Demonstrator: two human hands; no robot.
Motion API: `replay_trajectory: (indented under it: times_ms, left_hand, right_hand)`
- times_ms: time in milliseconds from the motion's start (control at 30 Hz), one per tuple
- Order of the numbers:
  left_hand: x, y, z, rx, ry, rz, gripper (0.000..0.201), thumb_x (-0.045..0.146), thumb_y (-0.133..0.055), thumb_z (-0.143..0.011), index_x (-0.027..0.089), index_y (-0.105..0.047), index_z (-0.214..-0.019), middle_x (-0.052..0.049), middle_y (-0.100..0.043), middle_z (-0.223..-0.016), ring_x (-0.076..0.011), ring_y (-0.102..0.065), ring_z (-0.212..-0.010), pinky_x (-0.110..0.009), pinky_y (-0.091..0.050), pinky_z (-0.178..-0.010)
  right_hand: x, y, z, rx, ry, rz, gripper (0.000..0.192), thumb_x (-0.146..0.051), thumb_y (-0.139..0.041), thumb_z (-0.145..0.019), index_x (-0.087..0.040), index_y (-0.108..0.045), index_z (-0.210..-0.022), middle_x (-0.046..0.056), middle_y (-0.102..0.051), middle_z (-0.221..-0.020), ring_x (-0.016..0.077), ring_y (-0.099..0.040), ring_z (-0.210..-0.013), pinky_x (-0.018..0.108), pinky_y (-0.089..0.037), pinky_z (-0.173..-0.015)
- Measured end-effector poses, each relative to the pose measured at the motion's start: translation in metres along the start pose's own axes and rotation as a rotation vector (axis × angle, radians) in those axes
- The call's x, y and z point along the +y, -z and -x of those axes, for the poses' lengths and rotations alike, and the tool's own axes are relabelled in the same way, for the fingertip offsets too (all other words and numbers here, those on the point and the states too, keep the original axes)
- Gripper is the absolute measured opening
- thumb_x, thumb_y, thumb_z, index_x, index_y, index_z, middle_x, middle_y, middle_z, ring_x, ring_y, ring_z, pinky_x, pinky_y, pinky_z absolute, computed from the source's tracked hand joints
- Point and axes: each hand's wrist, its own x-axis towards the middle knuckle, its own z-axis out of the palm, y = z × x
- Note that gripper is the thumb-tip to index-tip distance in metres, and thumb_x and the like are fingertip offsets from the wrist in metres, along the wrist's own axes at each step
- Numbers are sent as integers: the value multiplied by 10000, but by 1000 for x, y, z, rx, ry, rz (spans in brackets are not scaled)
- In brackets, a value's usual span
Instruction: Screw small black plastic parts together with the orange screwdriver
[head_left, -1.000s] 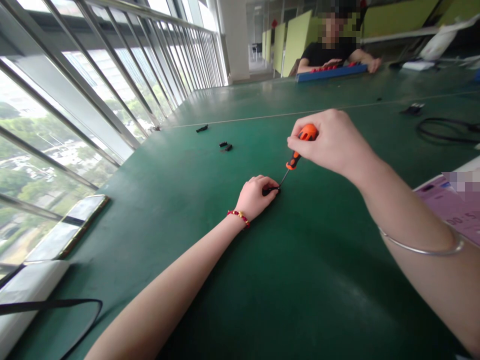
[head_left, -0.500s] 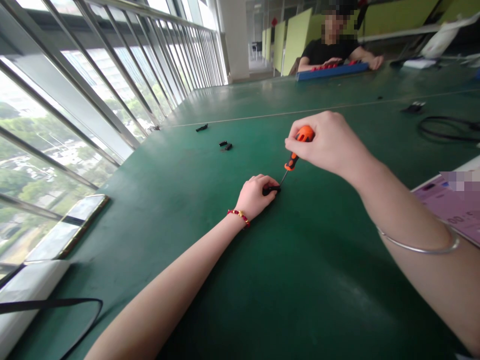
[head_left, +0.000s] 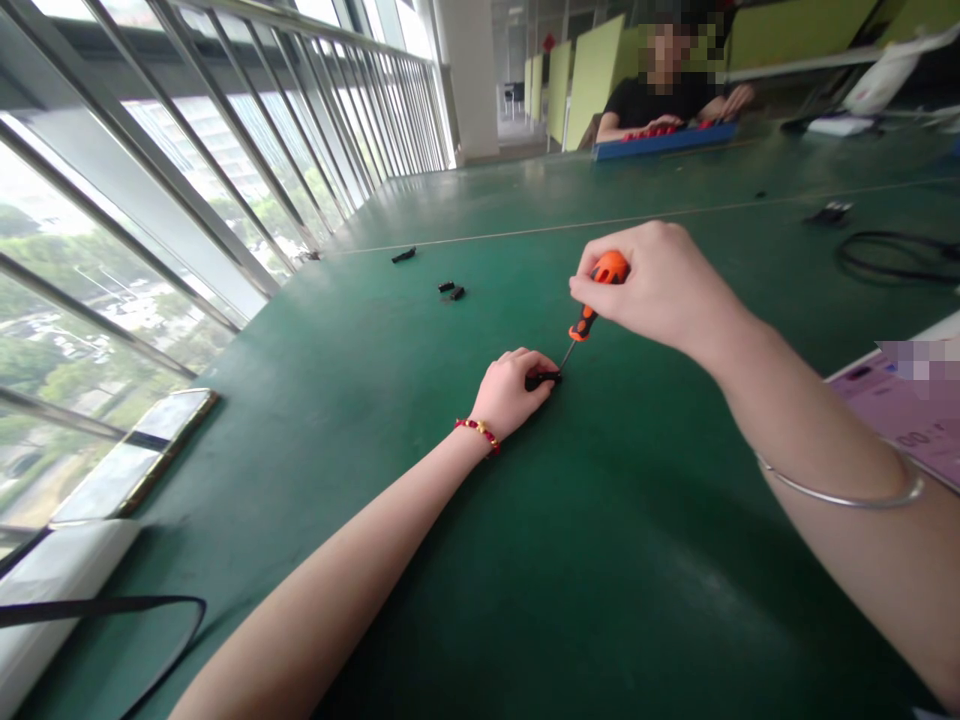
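A small black part (head_left: 541, 379) is pinned to the green table (head_left: 600, 560) by the left hand (head_left: 510, 393), while an orange screwdriver (head_left: 592, 300) is gripped by the right hand (head_left: 660, 285), tip on the part. Looks like mid-screwing; steady downward pressure and straight alignment are probably needed.

We count one orange screwdriver (head_left: 596, 296), one small black part (head_left: 541, 379) pinned under our hand, three loose black parts (head_left: 451, 292) farther off, two phones (head_left: 135, 455) and two black cables (head_left: 892, 258).

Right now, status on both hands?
Left hand pins small black part on table. Right hand grips orange screwdriver, tip on part. Nothing between them.
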Motion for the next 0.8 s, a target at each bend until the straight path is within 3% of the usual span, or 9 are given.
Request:
replay_trajectory:
  times_ms: [333, 433, 567, 700, 800]
  left_hand:
    - [1, 1, 0, -5, 2, 7, 149, 161, -579, -764, 181, -665, -884, -31, -639, -876, -162, -579, -822, -282, -494, -772]
    - [0, 0, 0, 2, -9, 7, 149, 160, -581, -762, 176, -665, -884, -31, -637, -869, -162, -575, -815, -284, -492, -767]
    - [0, 0, 0, 11, -15, 11, 133, 170, -589, -763, 176, -662, -875, -27, -635, -855, -158, -573, -806, -279, -490, -763]
    - [1, 0, 0, 25, -4, 22, 113, 190, -589, -780, 173, -659, -867, -25, -632, -824, -153, -573, -786, -271, -487, -742]
    - [2, 0, 1, 28, 8, 34, 101, 200, -585, -789, 171, -656, -855, -25, -637, -820, -150, -575, -775, -266, -485, -726]
  right_hand:
    - [2, 0, -1, -12, -7, 0, 162, -319, -528, -724, -204, -604, -640, 33, -544, -586, 171, -471, -590, 305, -337, -552]
    - [3, 0, 0, -13, -7, -13, 117, -295, -562, -706, -207, -624, -752, 38, -601, -669, 180, -504, -628, 303, -350, -575]
    - [4, 1, 1, -26, 5, -45, 255, -322, -631, -690, -209, -606, -917, 26, -613, -707, 159, -490, -593, 283, -340, -565]
    - [5, 3, 0, -22, 14, -38, 277, -460, -532, -801, -207, -585, -701, -1, -526, -578, 125, -401, -517, 277, -291, -531]
    - [5, 3, -1, -8, -9, -33, 181, -356, -539, -789, -212, -584, -689, -15, -495, -554, 119, -379, -513, 275, -277, -528]
